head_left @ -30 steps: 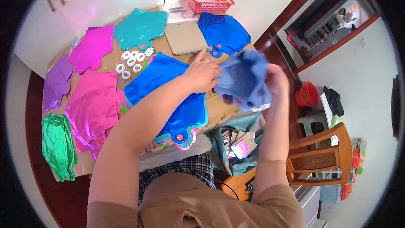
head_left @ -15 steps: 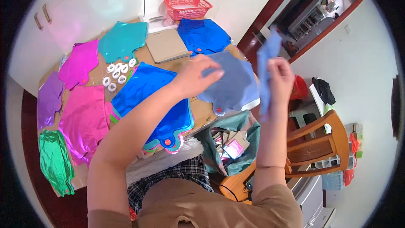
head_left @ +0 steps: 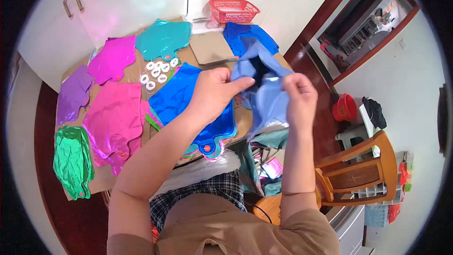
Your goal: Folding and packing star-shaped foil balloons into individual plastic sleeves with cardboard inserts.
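Note:
Between my two hands hangs a pale blue plastic bag (head_left: 270, 101), its mouth spread and dark inside. My right hand (head_left: 302, 95) pinches its right edge, while the fingers of my left hand (head_left: 214, 87) are closed at its left edge. Just left of and below my left hand lies a stack of blue foil balloons (head_left: 214, 132), flat, with other colours showing under the rim. A grey-brown stack of card sheets (head_left: 212, 48) lies beyond my hands, beside a dark blue foil balloon (head_left: 255, 38) partly covered by the bag.
Teal (head_left: 163, 38), magenta (head_left: 113, 59), purple (head_left: 75, 94), pink (head_left: 115, 123) and green foil balloons (head_left: 74, 160) cover the table's left. Several white ribbon rolls (head_left: 155, 72) sit among them. A red basket (head_left: 234, 10) stands behind. Near the table edge are a green sack (head_left: 250, 165) and wooden chair (head_left: 361, 174).
The pale blue bag, earlier raised edge-on in my right hand, has come down and left between both hands, its mouth now open. My left hand has closed on its edge. The view has shifted.

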`<state>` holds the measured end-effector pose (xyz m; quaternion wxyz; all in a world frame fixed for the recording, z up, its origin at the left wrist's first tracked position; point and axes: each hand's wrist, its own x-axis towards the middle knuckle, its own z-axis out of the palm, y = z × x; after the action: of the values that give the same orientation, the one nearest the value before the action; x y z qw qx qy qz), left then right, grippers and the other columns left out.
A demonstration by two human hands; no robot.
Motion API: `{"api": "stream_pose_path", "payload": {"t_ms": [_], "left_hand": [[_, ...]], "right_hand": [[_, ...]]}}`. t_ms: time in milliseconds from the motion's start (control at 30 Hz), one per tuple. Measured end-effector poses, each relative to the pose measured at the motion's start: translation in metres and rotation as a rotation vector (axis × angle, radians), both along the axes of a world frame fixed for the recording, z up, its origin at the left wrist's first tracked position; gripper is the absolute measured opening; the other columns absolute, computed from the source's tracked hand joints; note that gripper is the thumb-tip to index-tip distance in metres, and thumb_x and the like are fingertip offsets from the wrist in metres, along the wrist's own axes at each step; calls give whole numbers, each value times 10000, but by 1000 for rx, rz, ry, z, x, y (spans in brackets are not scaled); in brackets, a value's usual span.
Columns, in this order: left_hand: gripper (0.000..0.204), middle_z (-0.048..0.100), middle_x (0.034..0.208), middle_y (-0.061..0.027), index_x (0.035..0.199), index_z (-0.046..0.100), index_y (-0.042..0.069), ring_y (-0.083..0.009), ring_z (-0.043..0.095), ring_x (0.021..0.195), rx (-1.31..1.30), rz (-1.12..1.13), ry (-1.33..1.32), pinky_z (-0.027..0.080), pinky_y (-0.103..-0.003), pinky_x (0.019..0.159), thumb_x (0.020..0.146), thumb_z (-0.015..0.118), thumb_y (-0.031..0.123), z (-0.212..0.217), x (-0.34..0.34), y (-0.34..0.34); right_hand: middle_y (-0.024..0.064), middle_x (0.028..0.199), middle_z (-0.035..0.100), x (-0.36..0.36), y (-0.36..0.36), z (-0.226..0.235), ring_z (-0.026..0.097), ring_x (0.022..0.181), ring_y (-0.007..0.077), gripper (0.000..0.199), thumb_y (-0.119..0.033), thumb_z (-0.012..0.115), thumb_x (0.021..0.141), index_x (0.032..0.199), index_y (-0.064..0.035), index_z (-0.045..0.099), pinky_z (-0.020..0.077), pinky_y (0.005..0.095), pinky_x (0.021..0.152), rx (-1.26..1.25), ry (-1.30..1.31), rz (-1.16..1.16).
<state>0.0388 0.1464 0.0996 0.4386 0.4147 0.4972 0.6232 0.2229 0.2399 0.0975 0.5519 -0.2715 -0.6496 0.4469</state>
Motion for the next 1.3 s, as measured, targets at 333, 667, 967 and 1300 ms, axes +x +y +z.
{"api": "stream_pose_path", "payload": {"t_ms": [333,667,967,1300], "left_hand": [[206,653,809,-32,974,661,13,-96,588,686,-253,329,-225,423,-233,561,911,593,197,-60,-60,-73],[691,649,783,-99,1385,357,-41,-117,592,654,-311,593,372,463,-251,587,784,683,59,-78,-65,-112],[794,599,847,-124,1421,325,59,-233,614,751,-300,734,770,494,-357,689,734,723,75,-85,-71,-118],[710,571,779,-97,1370,393,75,-219,607,737,-275,713,638,478,-361,668,738,716,79,-87,-80,-110]], "right_hand": [[69,904,642,153,88,97,603,852,144,141,-127,561,929,972,-10,627,486,282,774,271,160,-272],[187,903,652,-18,109,-82,622,863,348,216,-235,688,773,823,-27,664,483,427,766,295,-910,-122],[136,1031,640,-24,45,-49,574,976,333,366,-314,744,714,958,-52,669,416,446,879,666,-951,-40],[84,1005,640,-66,-68,-63,589,946,271,297,-126,679,668,954,-53,638,428,422,894,1010,-706,253]]}}
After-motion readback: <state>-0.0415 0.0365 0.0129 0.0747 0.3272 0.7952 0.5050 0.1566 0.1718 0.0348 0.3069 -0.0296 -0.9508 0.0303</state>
